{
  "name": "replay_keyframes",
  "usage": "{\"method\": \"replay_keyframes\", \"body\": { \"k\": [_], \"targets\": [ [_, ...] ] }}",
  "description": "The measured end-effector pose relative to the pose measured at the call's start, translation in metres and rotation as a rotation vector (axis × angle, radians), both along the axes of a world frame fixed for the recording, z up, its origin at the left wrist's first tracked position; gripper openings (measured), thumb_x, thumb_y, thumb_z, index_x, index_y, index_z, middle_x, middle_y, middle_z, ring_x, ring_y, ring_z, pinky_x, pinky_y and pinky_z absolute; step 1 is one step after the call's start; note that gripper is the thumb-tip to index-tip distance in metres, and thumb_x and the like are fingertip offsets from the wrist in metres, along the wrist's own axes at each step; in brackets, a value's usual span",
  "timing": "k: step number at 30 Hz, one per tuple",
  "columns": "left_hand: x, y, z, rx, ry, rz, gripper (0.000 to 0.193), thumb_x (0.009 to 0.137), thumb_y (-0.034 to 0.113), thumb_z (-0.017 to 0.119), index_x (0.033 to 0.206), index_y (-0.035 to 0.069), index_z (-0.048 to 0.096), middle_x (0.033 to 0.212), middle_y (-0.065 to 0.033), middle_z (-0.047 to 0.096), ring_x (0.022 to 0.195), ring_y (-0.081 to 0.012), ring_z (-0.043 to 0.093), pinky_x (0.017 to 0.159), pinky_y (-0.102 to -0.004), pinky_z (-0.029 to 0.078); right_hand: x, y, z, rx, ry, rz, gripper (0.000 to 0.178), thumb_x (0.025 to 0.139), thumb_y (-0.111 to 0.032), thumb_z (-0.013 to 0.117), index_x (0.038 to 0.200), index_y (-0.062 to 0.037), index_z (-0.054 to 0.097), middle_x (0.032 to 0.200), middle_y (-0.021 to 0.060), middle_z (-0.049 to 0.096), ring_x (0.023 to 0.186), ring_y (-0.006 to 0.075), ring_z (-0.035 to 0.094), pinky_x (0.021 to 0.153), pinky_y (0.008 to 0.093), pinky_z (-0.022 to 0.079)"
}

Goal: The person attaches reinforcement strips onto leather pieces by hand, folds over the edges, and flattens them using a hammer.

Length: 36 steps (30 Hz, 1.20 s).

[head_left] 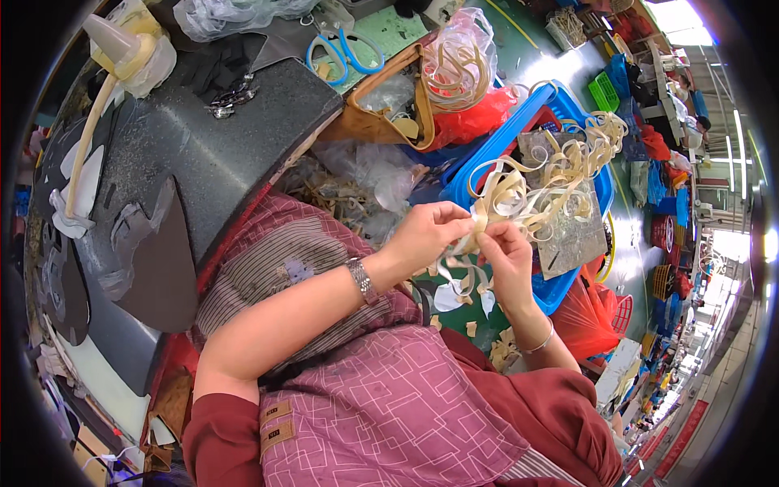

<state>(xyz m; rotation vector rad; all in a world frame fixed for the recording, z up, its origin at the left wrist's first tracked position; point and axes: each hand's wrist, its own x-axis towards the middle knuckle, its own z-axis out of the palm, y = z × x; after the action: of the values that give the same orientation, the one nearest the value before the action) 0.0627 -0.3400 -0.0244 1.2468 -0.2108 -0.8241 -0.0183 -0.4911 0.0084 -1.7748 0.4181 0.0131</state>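
My left hand (pixel 430 234) and my right hand (pixel 507 253) are close together in the middle, fingers pinched on a beige strip (pixel 479 222). Thin strip ends dangle below the fingers. Just beyond my hands, a tangle of curled beige and white strips (pixel 572 183) lies over a speckled grey board (pixel 586 235). That board rests on a blue plastic basket (pixel 489 158). White pieces (pixel 448 297) show under my right hand. What exactly the fingertips pinch is partly hidden by the fingers.
To the left is a dark worktable (pixel 219 154) with grey cut pieces (pixel 166 252) and a brush in a pot (pixel 134 49). Blue-handled scissors (pixel 345 53) lie at the back. A brown open box (pixel 389 105) and a red plastic bag (pixel 586 312) flank the basket.
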Motion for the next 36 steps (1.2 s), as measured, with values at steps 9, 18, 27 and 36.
{"method": "replay_keyframes", "body": {
  "k": [9, 18, 27, 36],
  "targets": [
    [-0.016, 0.016, -0.01, 0.297, -0.264, -0.123, 0.015, 0.08, 0.012, 0.061, 0.077, -0.001, 0.067, 0.066, 0.0002, 0.061, 0.06, -0.0076, 0.056, 0.055, -0.0247, 0.045, -0.004, -0.003, -0.03, 0.42, 0.293, -0.269, 0.012, 0.089, -0.018, 0.064, 0.087, -0.0068, 0.059, 0.071, -0.0011, 0.057, 0.057, 0.0064, 0.052, 0.05, 0.0203, 0.041],
    [-0.018, 0.008, -0.031, 0.06, 0.316, -0.025, 0.02, 0.09, 0.019, 0.062, 0.094, 0.0, 0.067, 0.08, -0.0037, 0.066, 0.068, -0.0104, 0.059, 0.063, -0.0258, 0.047, -0.015, 0.013, -0.032, 0.397, 0.224, -0.108, 0.009, 0.087, -0.012, 0.064, 0.088, -0.0048, 0.059, 0.074, -0.0009, 0.058, 0.064, 0.0062, 0.052, 0.058, 0.0215, 0.042],
    [-0.02, 0.008, -0.031, 0.109, 0.395, -0.062, 0.018, 0.089, 0.015, 0.061, 0.091, -0.002, 0.067, 0.08, -0.008, 0.067, 0.069, -0.0147, 0.064, 0.063, -0.0298, 0.053, -0.024, 0.018, -0.039, 0.336, 0.153, -0.113, 0.007, 0.085, -0.009, 0.063, 0.084, -0.0039, 0.059, 0.074, -0.0007, 0.057, 0.065, 0.0071, 0.051, 0.06, 0.0227, 0.041],
    [-0.021, 0.006, -0.035, 0.161, 0.344, -0.07, 0.018, 0.09, 0.015, 0.06, 0.088, -0.002, 0.067, 0.076, -0.006, 0.066, 0.065, -0.0126, 0.062, 0.061, -0.0283, 0.052, -0.028, 0.02, -0.047, 0.485, 0.128, -0.175, 0.005, 0.086, -0.007, 0.06, 0.082, -0.0055, 0.057, 0.074, 0.0006, 0.058, 0.063, 0.0091, 0.052, 0.06, 0.0231, 0.04]
  ]
}}
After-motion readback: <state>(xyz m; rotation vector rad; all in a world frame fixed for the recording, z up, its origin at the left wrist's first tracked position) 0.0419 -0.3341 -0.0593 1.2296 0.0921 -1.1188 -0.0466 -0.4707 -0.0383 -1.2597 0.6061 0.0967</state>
